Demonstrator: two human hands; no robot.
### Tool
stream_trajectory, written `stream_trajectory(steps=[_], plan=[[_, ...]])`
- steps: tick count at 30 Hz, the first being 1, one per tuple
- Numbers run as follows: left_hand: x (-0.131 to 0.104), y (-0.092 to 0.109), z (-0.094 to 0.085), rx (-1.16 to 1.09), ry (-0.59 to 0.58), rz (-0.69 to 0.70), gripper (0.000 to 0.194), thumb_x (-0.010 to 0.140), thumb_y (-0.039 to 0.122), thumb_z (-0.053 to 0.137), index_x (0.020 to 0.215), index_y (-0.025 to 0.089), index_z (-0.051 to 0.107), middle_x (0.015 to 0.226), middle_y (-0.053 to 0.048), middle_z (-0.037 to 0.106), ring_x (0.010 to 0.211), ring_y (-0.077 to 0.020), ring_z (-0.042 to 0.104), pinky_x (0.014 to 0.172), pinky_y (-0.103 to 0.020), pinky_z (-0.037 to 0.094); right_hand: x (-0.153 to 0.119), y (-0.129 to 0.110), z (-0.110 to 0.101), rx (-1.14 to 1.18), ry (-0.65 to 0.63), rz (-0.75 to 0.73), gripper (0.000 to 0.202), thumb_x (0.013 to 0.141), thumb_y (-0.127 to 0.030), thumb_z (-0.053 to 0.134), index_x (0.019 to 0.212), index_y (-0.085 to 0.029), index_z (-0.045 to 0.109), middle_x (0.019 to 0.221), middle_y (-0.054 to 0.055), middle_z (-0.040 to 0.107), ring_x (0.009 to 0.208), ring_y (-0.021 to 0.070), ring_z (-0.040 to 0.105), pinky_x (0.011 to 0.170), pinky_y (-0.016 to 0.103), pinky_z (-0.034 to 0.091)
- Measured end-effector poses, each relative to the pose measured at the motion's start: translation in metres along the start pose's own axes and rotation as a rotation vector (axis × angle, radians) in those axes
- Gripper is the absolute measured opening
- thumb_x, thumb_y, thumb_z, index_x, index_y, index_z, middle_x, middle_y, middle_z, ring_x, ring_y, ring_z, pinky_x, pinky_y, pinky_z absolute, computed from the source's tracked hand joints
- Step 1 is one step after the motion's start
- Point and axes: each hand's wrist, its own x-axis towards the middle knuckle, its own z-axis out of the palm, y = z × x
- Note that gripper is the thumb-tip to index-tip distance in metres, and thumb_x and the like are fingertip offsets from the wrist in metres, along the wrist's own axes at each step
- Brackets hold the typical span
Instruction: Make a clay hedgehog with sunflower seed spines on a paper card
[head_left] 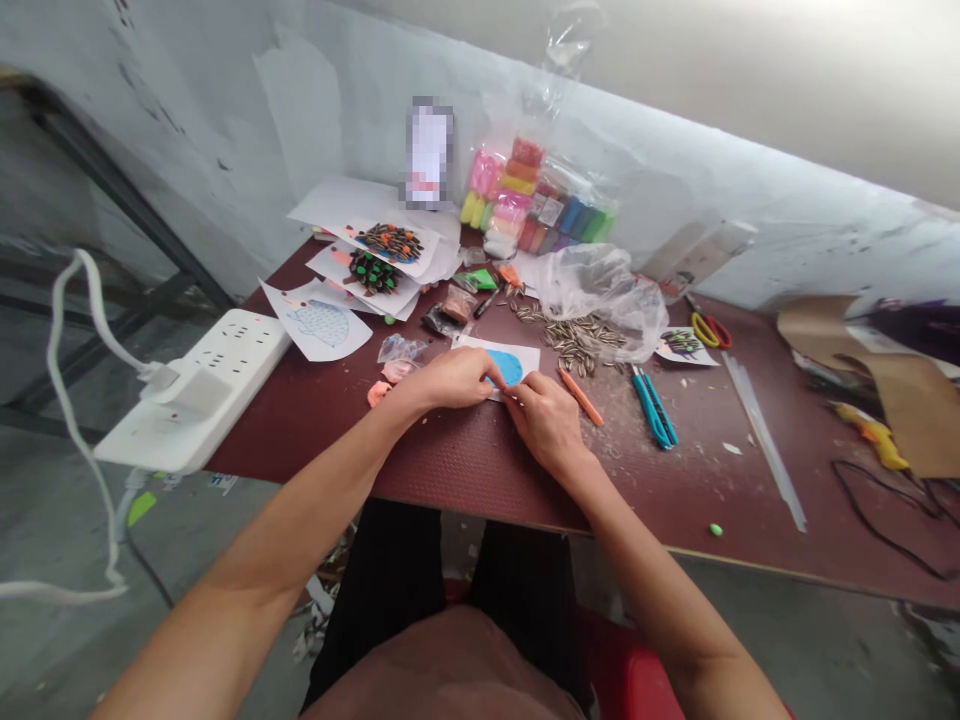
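A flattened patch of blue modelling clay [504,367] covers part of a small white sheet of paper [529,355] on the table. My left hand [466,378] comes in from the left, with its fingers bent and thumb and forefinger closed at the clay's lower edge. Against the same edge, from the right, my right hand [549,415] has its fingers curled and pinched together. The fingertips of both hands nearly meet there and hide the lower part of the clay and paper. Just left of my left hand lie pinkish-orange clay lumps [379,393].
Beyond my hands are sunflower seeds [577,340] by a clear plastic bag [600,290] and packs of coloured clay [525,200]. An orange pen [581,397], teal cutter [654,408], scissors [709,328] and glue sticks [765,440] lie right. A power strip [199,385] juts out left.
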Motion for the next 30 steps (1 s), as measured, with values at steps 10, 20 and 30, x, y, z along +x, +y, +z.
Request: stream_trajectory(steps=[10, 20, 30], plan=[[-0.001, 0.000, 0.002, 0.096, -0.012, -0.016, 0.038, 0.089, 0.017, 0.058, 0.116, 0.029, 0.082, 0.102, -0.006, 0.082, 0.091, -0.0204, 0.071, 0.083, -0.026, 0.050, -0.005, -0.002, -0.001, 0.258, 0.010, 0.039, 0.025, 0.102, -0.026, 0.055, 0.091, -0.020, 0.077, 0.088, 0.007, 0.068, 0.079, 0.0174, 0.059, 0.072, 0.028, 0.041], [-0.004, 0.007, -0.004, 0.073, -0.035, -0.061, 0.039, 0.086, 0.013, 0.058, 0.112, 0.027, 0.083, 0.103, -0.004, 0.081, 0.093, -0.0203, 0.072, 0.085, -0.025, 0.050, -0.006, 0.008, -0.019, 1.187, 0.179, 0.423, 0.028, 0.087, -0.049, 0.072, 0.085, -0.021, 0.070, 0.081, 0.001, 0.069, 0.066, 0.0120, 0.055, 0.065, 0.026, 0.047], [-0.002, 0.004, -0.002, 0.034, -0.009, -0.021, 0.037, 0.086, 0.014, 0.058, 0.109, 0.024, 0.084, 0.087, -0.003, 0.080, 0.079, -0.0171, 0.068, 0.078, -0.023, 0.049, -0.010, 0.005, -0.009, 0.695, 0.060, 0.214, 0.018, 0.094, -0.026, 0.062, 0.095, -0.022, 0.079, 0.087, 0.005, 0.072, 0.071, 0.0155, 0.061, 0.067, 0.028, 0.047]])
